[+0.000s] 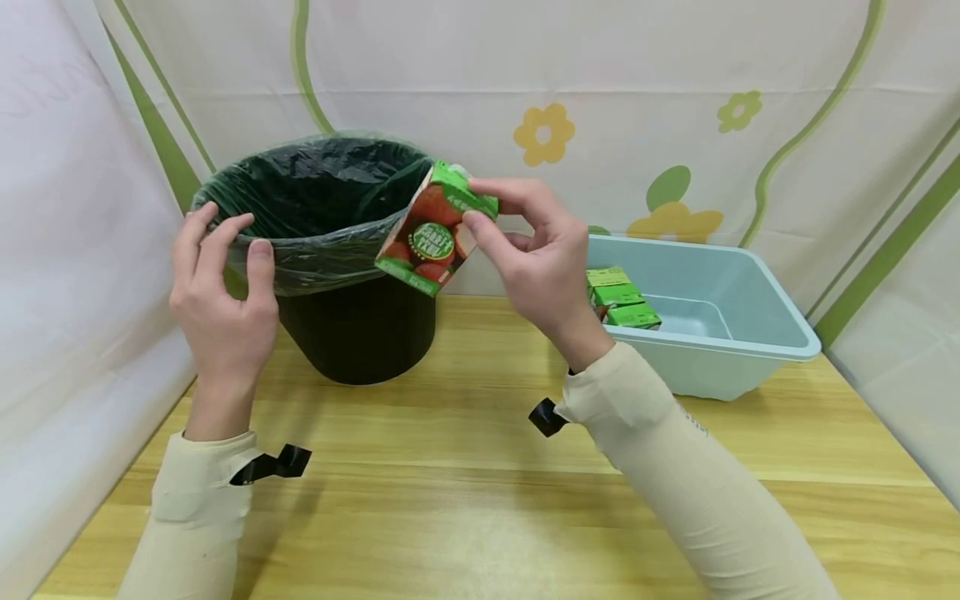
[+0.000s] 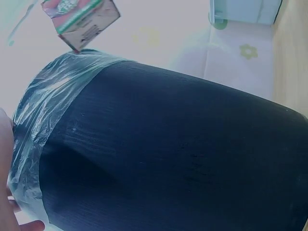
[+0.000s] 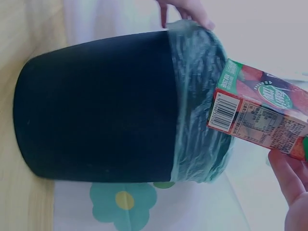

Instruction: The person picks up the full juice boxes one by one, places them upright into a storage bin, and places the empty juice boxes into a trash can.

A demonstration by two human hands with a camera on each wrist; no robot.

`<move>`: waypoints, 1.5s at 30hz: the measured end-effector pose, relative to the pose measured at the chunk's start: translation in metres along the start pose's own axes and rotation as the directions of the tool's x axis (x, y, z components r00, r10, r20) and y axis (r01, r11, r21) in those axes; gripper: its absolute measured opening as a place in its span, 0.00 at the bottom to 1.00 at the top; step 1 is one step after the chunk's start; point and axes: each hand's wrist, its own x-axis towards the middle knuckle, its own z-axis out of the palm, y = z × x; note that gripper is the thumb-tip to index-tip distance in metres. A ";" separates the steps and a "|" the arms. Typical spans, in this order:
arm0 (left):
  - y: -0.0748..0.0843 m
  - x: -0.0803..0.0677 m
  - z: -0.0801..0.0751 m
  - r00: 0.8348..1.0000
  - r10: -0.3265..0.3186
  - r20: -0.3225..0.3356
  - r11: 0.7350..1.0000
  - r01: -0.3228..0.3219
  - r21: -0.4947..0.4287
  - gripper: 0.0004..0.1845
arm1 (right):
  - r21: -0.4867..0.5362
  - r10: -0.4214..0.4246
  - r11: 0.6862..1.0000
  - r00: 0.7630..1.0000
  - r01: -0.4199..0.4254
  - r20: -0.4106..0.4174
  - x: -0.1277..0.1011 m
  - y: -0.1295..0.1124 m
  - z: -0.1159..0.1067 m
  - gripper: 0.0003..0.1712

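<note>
A juice box (image 1: 433, 229) with a green top and fruit pictures hangs tilted at the right rim of a black trash bin (image 1: 360, 337). My right hand (image 1: 536, 250) pinches its top end between thumb and fingers. In the right wrist view, the barcode side of the juice box (image 3: 260, 120) faces the camera. A thin plastic liner (image 1: 322, 262) is folded over the bin's rim. My left hand (image 1: 225, 292) is at the bin's left rim, its fingers spread and loosely bent, fingertips right at the liner.
A light blue basin (image 1: 772, 321) stands to the right on the wooden table (image 1: 465, 492). Several green juice boxes (image 1: 622, 296) lie at its left end. White cloth (image 1: 442, 50) with flower prints rises behind the bin and basin, and along both sides.
</note>
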 end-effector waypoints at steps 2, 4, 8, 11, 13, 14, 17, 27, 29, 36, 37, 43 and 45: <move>0.000 0.000 0.000 1.000 0.000 0.000 1.000 0.000 -0.001 0.23 | 0.039 0.034 0.999 0.999 -0.033 -0.030 0.003 -0.001 0.000 0.17; 0.000 0.000 0.001 1.000 0.003 -0.001 1.000 -0.003 -0.002 0.23 | 0.075 0.055 0.996 0.997 -0.051 -0.059 0.006 -0.002 0.000 0.17; 0.000 0.000 0.001 1.000 0.005 -0.002 1.000 -0.005 -0.006 0.23 | 0.116 0.062 0.992 0.992 -0.050 -0.109 0.014 -0.004 0.003 0.17; 0.000 0.000 0.000 1.000 0.005 -0.006 1.000 -0.005 -0.008 0.23 | 0.123 0.056 0.992 0.989 -0.039 -0.134 0.021 -0.006 0.007 0.17; -0.001 0.000 0.000 1.000 0.007 -0.009 1.000 -0.007 -0.009 0.23 | 0.127 0.053 0.991 0.988 -0.035 -0.145 0.026 -0.008 0.011 0.17; -0.001 0.000 0.000 1.000 0.009 -0.012 1.000 -0.009 -0.010 0.23 | 0.127 0.049 0.991 0.988 -0.030 -0.149 0.028 -0.009 0.014 0.17; -0.001 0.001 0.000 1.000 0.015 -0.017 1.000 -0.015 -0.012 0.23 | 0.143 0.060 0.989 0.984 -0.036 -0.167 0.034 -0.011 0.021 0.17; -0.004 0.001 -0.001 0.999 0.028 -0.021 0.999 -0.029 -0.018 0.24 | 0.166 0.240 0.964 0.945 -0.206 -0.223 0.052 -0.003 0.051 0.18; -0.004 0.001 -0.002 0.999 0.027 -0.022 0.999 -0.027 -0.021 0.24 | 0.146 0.246 0.965 0.944 -0.217 -0.219 0.053 0.001 0.057 0.17; -0.005 0.001 -0.002 1.000 0.022 -0.022 1.000 -0.022 -0.018 0.24 | -0.020 0.194 0.980 0.969 -0.199 -0.152 0.049 0.011 0.073 0.16; -0.005 0.001 -0.002 1.000 0.022 -0.022 1.000 -0.022 -0.018 0.24 | -0.057 0.181 0.980 0.974 -0.190 -0.133 0.048 0.012 0.075 0.15; -0.004 0.001 -0.001 1.000 0.017 -0.015 1.000 -0.018 -0.013 0.24 | -0.255 0.130 0.959 0.992 -0.125 0.003 0.044 0.018 0.079 0.15; -0.003 0.001 0.000 1.000 0.014 -0.013 1.000 -0.014 -0.015 0.23 | -0.307 0.135 0.945 0.989 -0.113 0.054 0.044 0.019 0.079 0.16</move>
